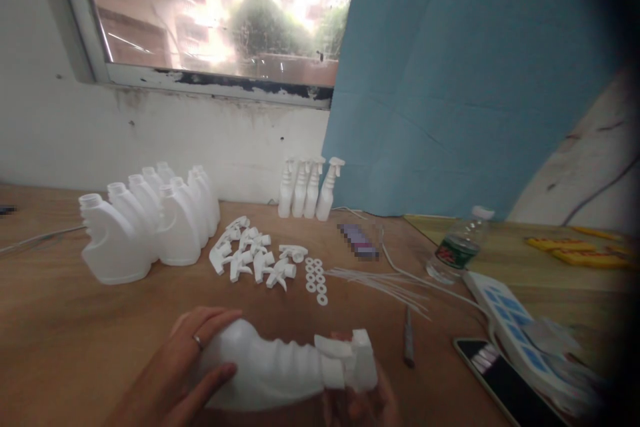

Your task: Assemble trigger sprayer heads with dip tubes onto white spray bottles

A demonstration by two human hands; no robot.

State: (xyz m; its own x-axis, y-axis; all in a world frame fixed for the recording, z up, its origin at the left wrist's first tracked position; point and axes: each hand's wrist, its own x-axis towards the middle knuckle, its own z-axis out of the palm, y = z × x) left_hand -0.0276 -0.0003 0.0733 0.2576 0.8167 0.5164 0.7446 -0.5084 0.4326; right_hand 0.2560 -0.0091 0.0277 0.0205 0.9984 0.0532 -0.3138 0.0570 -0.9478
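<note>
A white plastic spray bottle (265,367) lies on its side low in the view, above the wooden table (60,320). My left hand (175,373) wraps round its body, a ring on one finger. My right hand (360,400), mostly hidden under the bottle, grips the white trigger sprayer head (353,357) sitting on the bottle's neck. Behind lie several loose white trigger heads (253,257), small white ring washers (316,278) and thin white dip tubes (380,280).
Several open-necked white bottles (145,220) stand at the left. Several assembled spray bottles (310,187) stand by the wall. A clear water bottle (457,247), a pen (409,337), a phone (505,380), a white power strip (515,327) and a blue sheet (465,80) lie right.
</note>
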